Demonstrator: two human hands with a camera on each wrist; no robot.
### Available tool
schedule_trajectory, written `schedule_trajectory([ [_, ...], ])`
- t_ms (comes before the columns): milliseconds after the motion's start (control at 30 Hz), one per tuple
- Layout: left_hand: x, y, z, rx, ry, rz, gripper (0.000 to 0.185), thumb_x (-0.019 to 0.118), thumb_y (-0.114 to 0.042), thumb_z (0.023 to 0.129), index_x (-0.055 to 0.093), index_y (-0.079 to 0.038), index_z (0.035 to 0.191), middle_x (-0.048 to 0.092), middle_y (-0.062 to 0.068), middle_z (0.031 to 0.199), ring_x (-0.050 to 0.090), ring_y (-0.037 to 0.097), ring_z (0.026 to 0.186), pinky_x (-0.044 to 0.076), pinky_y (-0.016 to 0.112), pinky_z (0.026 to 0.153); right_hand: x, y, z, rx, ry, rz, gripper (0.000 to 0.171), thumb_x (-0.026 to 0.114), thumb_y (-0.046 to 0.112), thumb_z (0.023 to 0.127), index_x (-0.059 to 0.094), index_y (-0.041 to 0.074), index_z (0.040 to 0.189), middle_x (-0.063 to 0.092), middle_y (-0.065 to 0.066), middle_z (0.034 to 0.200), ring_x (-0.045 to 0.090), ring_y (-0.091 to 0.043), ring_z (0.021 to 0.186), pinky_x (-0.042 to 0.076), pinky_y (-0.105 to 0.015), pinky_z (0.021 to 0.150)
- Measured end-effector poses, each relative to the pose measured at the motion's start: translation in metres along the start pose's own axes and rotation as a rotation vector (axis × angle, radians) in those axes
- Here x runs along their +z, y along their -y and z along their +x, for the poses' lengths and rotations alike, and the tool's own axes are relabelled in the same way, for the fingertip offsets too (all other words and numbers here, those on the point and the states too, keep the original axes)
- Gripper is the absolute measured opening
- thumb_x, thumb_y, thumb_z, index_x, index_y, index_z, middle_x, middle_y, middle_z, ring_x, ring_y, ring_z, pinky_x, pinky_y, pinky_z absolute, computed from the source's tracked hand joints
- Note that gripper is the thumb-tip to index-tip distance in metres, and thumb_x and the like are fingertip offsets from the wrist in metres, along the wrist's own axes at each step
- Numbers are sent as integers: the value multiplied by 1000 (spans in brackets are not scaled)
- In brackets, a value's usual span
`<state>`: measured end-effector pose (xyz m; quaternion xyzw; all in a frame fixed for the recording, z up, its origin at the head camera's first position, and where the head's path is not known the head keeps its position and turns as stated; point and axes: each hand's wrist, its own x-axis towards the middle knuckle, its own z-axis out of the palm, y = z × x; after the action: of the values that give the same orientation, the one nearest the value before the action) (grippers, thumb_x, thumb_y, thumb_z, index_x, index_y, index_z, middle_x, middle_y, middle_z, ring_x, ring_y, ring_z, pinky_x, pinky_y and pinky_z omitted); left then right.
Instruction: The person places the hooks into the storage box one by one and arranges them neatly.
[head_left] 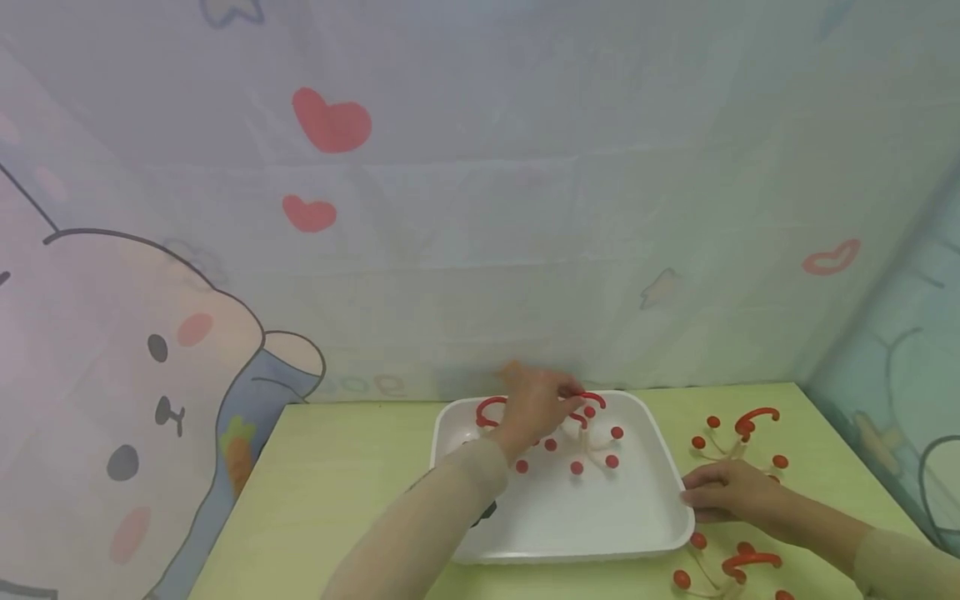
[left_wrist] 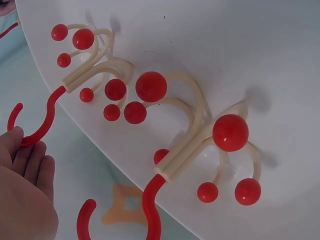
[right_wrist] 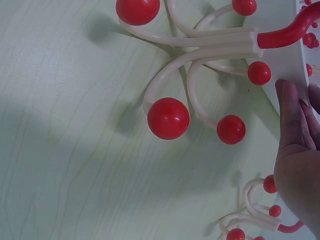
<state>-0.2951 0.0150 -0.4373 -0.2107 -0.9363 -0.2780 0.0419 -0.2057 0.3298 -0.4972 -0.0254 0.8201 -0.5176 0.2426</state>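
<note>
A white tray (head_left: 600,533) holds hangers with cream curled prongs, red ball tips and red hooks. My left hand (head_left: 534,412) reaches over its far side and pinches the red hook of one hanger (left_wrist: 77,77), whose prongs rest on the tray floor. Beside it in the left wrist view lies a second hanger (left_wrist: 185,145), partly hidden by my arm in the head view. My right hand (head_left: 731,490) grips the tray's right rim, fingers along the outer wall in the right wrist view. Close to that hand another hanger (right_wrist: 225,45) lies on the table.
To the right of the tray, one hanger (head_left: 757,417) lies behind my right hand and another (head_left: 750,562) in front of it. The yellow-green table (head_left: 337,483) extends left of the tray. A printed cloth (head_left: 480,292) hangs along the table's back edge.
</note>
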Motion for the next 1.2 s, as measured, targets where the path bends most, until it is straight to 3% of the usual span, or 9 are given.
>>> schedule_trajectory([
  [133, 1, 1, -1, -3, 11, -39, 19, 81, -27, 99, 82, -22, 117, 80, -9, 110, 66, 7, 96, 56, 17, 80, 0, 1, -1, 1, -1, -7, 37, 77, 18, 100, 71, -10, 123, 76, -13, 115, 76, -21, 98, 66, -39, 87],
  [233, 0, 1, 0, -14, 20, -49, 21, 80, -28, 99, 81, -22, 120, 80, -8, 113, 68, 9, 99, 56, 13, 77, -1, 3, -3, -13, 13, -2, 35, 76, 18, 101, 71, -10, 122, 76, -12, 114, 76, -21, 98, 66, -38, 87],
  [333, -3, 0, 0, -27, 24, -51, 27, 81, -29, 99, 81, -22, 124, 79, -7, 119, 68, 12, 105, 59, 16, 82, -1, 4, -4, -19, 18, -6, 35, 75, 18, 102, 72, -10, 122, 76, -11, 113, 75, -19, 96, 66, -36, 86],
  [467, -9, -3, 1, -20, 19, -19, 35, 81, -32, 99, 77, -24, 133, 76, -7, 130, 67, 15, 119, 59, 26, 99, 0, 4, -3, -15, 17, -11, 35, 75, 19, 102, 72, -10, 122, 77, -11, 112, 74, -19, 95, 66, -34, 86],
  [567, -14, -5, 1, -1, 14, 37, 39, 81, -35, 98, 75, -27, 136, 74, -8, 134, 64, 16, 127, 49, 35, 113, 0, 3, -1, -4, 12, -7, 34, 75, 17, 101, 72, -10, 122, 76, -11, 113, 75, -19, 97, 66, -36, 87],
  [700, -24, -7, 2, 46, 24, 105, 39, 81, -38, 98, 76, -31, 136, 74, -11, 133, 62, 17, 129, 45, 43, 112, 0, 2, 0, 14, 3, -5, 33, 76, 16, 101, 72, -10, 122, 76, -11, 114, 75, -20, 98, 66, -39, 87],
  [833, -36, -11, 3, 96, 65, 134, 37, 81, -39, 98, 77, -32, 134, 75, -12, 132, 64, 15, 128, 49, 39, 107, -1, 1, -1, 11, 3, -5, 34, 76, 16, 101, 71, -10, 122, 76, -11, 113, 75, -20, 97, 66, -38, 87],
  [1033, -59, -10, -5, 144, 164, 40, 40, 83, -35, 97, 76, -27, 136, 73, -12, 135, 62, 14, 131, 52, 33, 111, -1, 3, -4, -1, 11, 12, 36, 76, 16, 101, 70, -12, 122, 76, -12, 113, 76, -20, 98, 66, -39, 87],
  [1200, -77, -1, -13, 220, 193, -8, 43, 84, -32, 95, 75, -24, 136, 73, -11, 135, 63, 14, 132, 51, 34, 114, -1, 1, -3, 12, 6, 3, 35, 77, 16, 100, 71, -11, 122, 76, -12, 114, 75, -21, 97, 66, -39, 88],
])
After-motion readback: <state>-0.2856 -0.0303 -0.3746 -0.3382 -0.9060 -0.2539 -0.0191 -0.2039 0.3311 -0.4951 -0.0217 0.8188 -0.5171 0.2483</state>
